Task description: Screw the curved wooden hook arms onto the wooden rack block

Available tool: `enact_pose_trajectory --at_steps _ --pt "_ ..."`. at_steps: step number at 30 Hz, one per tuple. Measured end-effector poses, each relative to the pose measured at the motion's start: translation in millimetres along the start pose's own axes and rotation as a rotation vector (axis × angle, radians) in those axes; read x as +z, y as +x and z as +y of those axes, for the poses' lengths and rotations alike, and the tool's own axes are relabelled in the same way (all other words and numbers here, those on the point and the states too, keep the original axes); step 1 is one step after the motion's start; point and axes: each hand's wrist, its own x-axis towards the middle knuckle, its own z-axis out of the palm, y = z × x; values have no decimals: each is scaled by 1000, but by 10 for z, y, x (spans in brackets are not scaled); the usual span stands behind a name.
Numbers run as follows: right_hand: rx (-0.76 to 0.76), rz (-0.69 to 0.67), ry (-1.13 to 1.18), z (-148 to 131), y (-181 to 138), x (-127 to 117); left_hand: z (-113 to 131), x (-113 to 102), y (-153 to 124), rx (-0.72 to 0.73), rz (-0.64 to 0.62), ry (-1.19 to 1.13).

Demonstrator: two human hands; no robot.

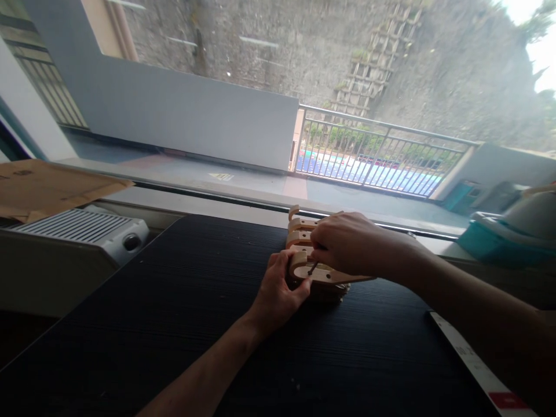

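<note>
Several pale wooden pieces with curled ends and drilled holes lie in a row on the black table (pixel 182 324). My left hand (pixel 278 286) is closed around the curled end of the nearest wooden piece (pixel 320 274), its thumb along the near edge. Over that piece, my right hand (pixel 354 243) is closed on a thin dark rod (pixel 313 267), whose lower tip meets the wood at a hole. My fingers hide the rod's upper part, so its kind is unclear. Beyond it, the other wooden pieces (pixel 296 237) are partly covered by my right hand. A dark block (pixel 334 291) sits beneath the nearest piece.
Behind the table runs a window sill, with a railing (pixel 386 150) outside. At left, a brown paper sheet (pixel 61 188) rests over a white slatted unit (pixel 91 226). A teal basin (pixel 499 240) stands at right; a flat white item (pixel 469 359) lies under my right forearm.
</note>
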Motion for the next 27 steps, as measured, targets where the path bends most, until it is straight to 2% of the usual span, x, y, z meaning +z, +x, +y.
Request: enact_pose_trajectory --at_steps 3,7,10,16,23,27 --pt "35 1 41 36 -20 -5 -1 3 -4 -13 -3 9" --pt "-42 -37 226 174 -95 -24 1 3 -5 -13 -12 -12" --pt "-91 -74 282 233 -128 -42 0 -1 -4 -21 -20 -5" --pt "-118 25 192 214 -100 27 14 -1 -6 -19 -7 0" --pt "24 49 149 263 -113 151 23 -1 -2 -41 -3 1" --pt "56 52 107 283 -163 121 21 -11 -4 -53 -32 -14"
